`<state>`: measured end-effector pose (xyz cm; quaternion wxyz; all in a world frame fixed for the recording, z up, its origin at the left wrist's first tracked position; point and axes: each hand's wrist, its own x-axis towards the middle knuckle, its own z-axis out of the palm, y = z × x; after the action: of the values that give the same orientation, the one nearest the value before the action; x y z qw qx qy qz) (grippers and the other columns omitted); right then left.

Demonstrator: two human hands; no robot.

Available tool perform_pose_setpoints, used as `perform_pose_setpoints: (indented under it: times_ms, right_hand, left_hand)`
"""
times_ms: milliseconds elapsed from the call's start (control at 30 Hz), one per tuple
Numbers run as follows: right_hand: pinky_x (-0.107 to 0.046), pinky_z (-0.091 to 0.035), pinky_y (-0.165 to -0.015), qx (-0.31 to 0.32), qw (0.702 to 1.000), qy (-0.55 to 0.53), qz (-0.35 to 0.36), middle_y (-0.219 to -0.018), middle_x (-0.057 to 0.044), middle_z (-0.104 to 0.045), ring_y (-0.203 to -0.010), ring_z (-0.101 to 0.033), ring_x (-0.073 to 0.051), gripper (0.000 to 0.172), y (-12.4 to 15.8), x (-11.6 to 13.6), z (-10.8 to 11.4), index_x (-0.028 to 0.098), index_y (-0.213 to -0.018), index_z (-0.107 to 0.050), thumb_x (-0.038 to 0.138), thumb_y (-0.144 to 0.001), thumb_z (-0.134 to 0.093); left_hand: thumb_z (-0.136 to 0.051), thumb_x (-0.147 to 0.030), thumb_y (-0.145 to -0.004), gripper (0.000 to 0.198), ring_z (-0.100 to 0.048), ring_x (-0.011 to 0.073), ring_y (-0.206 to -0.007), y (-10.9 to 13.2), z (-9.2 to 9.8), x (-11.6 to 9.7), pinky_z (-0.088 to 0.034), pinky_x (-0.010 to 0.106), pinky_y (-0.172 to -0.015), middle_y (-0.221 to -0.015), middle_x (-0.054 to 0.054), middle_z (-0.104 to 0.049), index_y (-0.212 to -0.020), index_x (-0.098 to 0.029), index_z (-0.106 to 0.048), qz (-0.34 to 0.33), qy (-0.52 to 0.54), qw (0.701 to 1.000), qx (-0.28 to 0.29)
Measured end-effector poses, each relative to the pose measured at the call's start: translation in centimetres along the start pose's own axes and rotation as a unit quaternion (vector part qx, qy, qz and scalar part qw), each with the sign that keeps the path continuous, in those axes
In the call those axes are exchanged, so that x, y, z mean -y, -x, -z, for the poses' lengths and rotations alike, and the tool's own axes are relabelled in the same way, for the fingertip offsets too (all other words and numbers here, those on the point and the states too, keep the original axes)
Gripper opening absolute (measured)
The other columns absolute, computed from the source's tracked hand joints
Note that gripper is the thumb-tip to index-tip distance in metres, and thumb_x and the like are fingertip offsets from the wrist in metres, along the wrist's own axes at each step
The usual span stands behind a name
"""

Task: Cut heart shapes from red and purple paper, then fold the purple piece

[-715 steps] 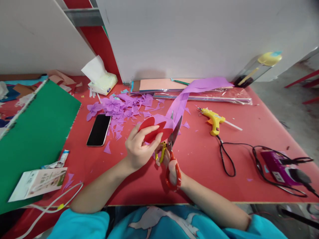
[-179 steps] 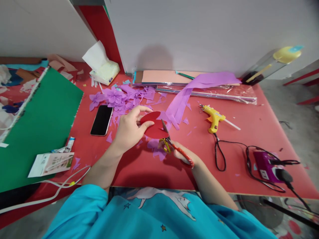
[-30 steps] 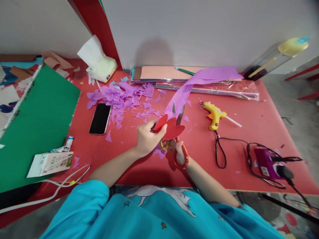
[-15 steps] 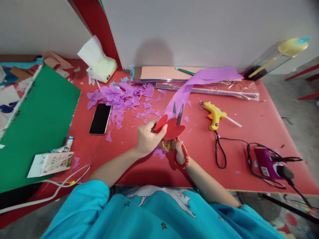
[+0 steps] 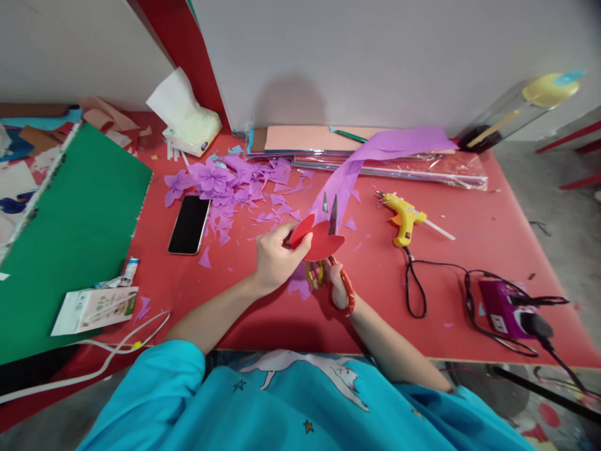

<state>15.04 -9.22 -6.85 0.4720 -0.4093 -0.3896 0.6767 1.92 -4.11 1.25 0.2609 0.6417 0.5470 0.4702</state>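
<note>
Pinched between the thumb and fingers of my left hand point(image 5: 276, 258) is a red paper cutout point(image 5: 323, 243) with rounded lobes. My right hand point(image 5: 337, 283) is closed round the handles of a pair of scissors point(image 5: 346, 294), one loop red-orange and one yellow. The blades stick out beyond the paper, pointing away from me and slightly apart. The paper hides the pivot and part of the blades. Behind the blades a long purple paper strip point(image 5: 345, 178) runs up and bends to the right.
Purple paper flowers point(image 5: 213, 178) and scraps cover the left middle, beside a phone point(image 5: 189, 224). A yellow glue gun point(image 5: 402, 216) lies right, its cord near a purple power box point(image 5: 504, 310). Paper packs point(image 5: 389, 166) line the wall; a tissue pack point(image 5: 195, 130) stands back left.
The red paper and both hands have shifted slightly left. The scissor blades show a little less beyond the paper and sit closer together.
</note>
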Motion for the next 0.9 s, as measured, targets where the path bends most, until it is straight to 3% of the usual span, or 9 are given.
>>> perform_pose_setpoints:
  times_ms: [300,500,700,800,900]
  right_hand:
    - [-0.021,-0.018,-0.035,0.002,0.999,-0.045,-0.02,-0.056,0.007,-0.03,-0.038,-0.018,-0.004,0.056,0.0,-0.3,-0.2,0.02,-0.066,-0.04,0.076,-0.071,-0.044]
    - [-0.021,-0.019,-0.032,0.002,1.0,-0.008,-0.015,-0.046,0.008,-0.031,-0.033,-0.023,-0.004,0.055,0.0,0.2,-0.2,0.021,-0.06,-0.037,0.073,-0.075,-0.041]
    - [-0.021,-0.02,-0.029,-0.023,0.998,-0.015,-0.055,-0.041,0.007,-0.035,-0.03,-0.028,-0.005,0.052,-0.1,1.3,-0.7,0.021,-0.056,-0.039,0.068,-0.074,-0.048]
    - [-0.021,-0.025,-0.03,-0.017,0.999,-0.031,-0.041,-0.041,0.007,-0.037,-0.03,-0.032,-0.006,0.05,-0.3,1.6,-0.7,0.02,-0.058,-0.04,0.067,-0.077,-0.047]
    - [-0.022,-0.029,-0.032,-0.028,0.998,-0.042,-0.029,-0.042,0.008,-0.039,-0.029,-0.033,-0.006,0.05,-0.5,1.9,-0.7,0.02,-0.064,-0.045,0.068,-0.075,-0.048]
  left_hand:
    - [-0.062,-0.024,-0.073,0.012,-0.05,0.0072,-0.05,-0.5,0.7,0.0,-0.042,0.017,-0.051,-0.059,-0.002,-0.062,-0.076,-0.014,-0.067,0.0,-0.027,0.999,0.03]
    - [-0.063,-0.023,-0.074,0.018,-0.061,0.0106,-0.06,-1.2,1.3,0.3,-0.048,0.02,-0.059,-0.073,0.002,-0.07,-0.088,-0.013,-0.067,-0.002,-0.008,0.999,0.051]
    - [-0.064,-0.022,-0.072,0.026,-0.067,0.0152,-0.069,-2.3,2.5,0.7,-0.052,0.025,-0.065,-0.083,0.005,-0.072,-0.095,-0.013,-0.066,0.013,-0.041,0.996,0.082]
    - [-0.066,-0.023,-0.07,0.032,-0.067,0.0164,-0.076,-2.9,3.3,0.7,-0.052,0.026,-0.07,-0.091,0.006,-0.072,-0.101,-0.014,-0.065,0.018,-0.041,0.988,0.146]
    - [-0.067,-0.021,-0.069,0.034,-0.067,0.0159,-0.075,-3.2,3.8,0.6,-0.052,0.026,-0.07,-0.092,0.004,-0.072,-0.102,-0.018,-0.065,0.008,-0.066,0.964,0.257]
